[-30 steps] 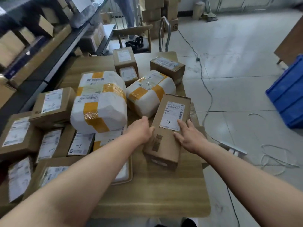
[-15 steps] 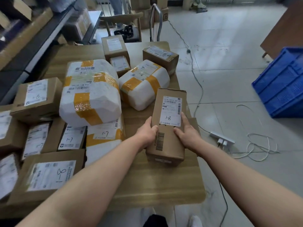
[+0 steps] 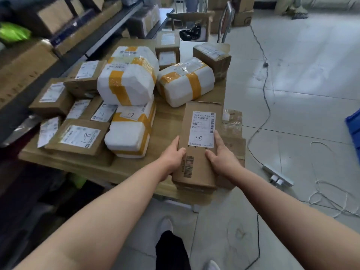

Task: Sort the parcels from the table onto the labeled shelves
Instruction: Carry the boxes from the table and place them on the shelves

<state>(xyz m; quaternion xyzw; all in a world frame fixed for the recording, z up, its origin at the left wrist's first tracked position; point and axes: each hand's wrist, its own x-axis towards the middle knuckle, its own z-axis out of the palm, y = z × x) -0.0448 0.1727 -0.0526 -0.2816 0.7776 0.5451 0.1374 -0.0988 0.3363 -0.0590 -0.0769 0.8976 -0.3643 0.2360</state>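
A long brown cardboard parcel (image 3: 196,166) with a white label marked "1-8" is held over the near right corner of the wooden table (image 3: 159,133). My left hand (image 3: 172,154) grips its left side and my right hand (image 3: 222,155) grips its right side, thumb on the label. Several more parcels lie on the table: a big white foam parcel with yellow tape (image 3: 126,82), a smaller one (image 3: 185,82), a flat foam one marked "1-7" (image 3: 128,133), and brown boxes, one marked "1-8" (image 3: 78,137). The shelves (image 3: 64,36) run along the left.
A blue crate (image 3: 353,127) sits on the floor at the right edge. A power strip (image 3: 277,175), a black cable and loose white cord lie on the tiled floor to the right of the table. A chair (image 3: 190,18) and stacked cartons stand beyond the table.
Both hands closed round the "1-8" parcel and drew it toward me, to the table's near right corner. The view shifted back and to the right.
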